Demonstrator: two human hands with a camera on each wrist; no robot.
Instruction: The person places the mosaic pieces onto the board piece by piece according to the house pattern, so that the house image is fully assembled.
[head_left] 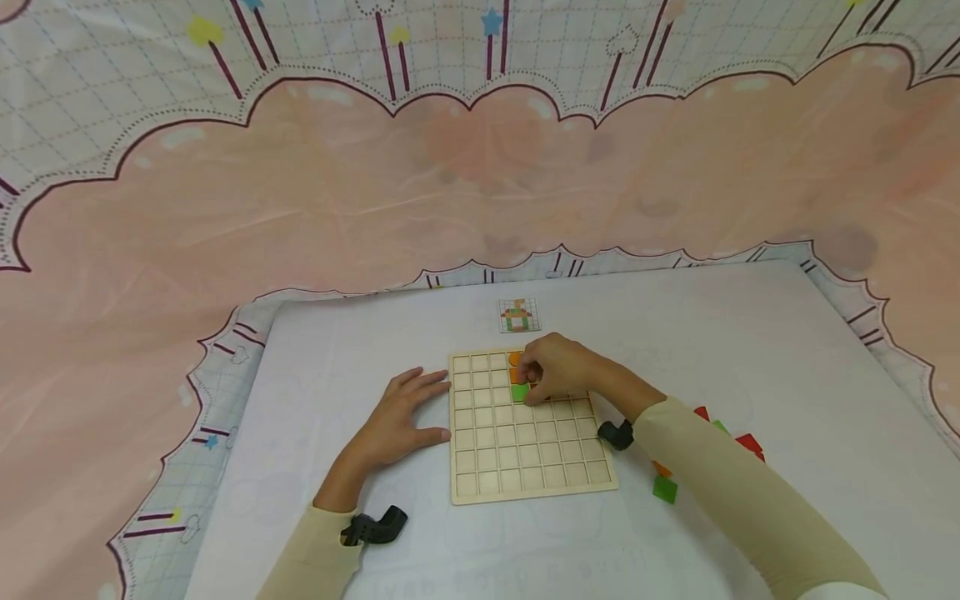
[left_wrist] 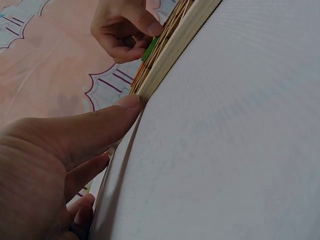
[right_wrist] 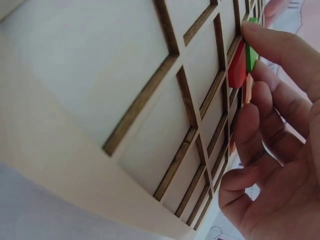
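Observation:
A wooden grid board (head_left: 525,457) lies on the white table. My left hand (head_left: 400,419) is spread along its left side, with the thumb (left_wrist: 107,122) against the board's edge in the left wrist view. Over the upper part of the grid, my right hand (head_left: 562,367) pinches a green tile (right_wrist: 251,47) between thumb and finger, low at the cells. Beside that tile sits a red tile (right_wrist: 237,67) with a cut corner, mostly covered by the hand in the head view. An orange round piece (head_left: 514,359) and an orange square (head_left: 514,376) are in the column above.
A small pattern card (head_left: 519,316) lies behind the board. Loose red pieces (head_left: 748,442), a green square (head_left: 665,489) and an orange piece (head_left: 662,468) lie at the right, partly under the right forearm. A patterned cloth (head_left: 375,200) hangs behind the table.

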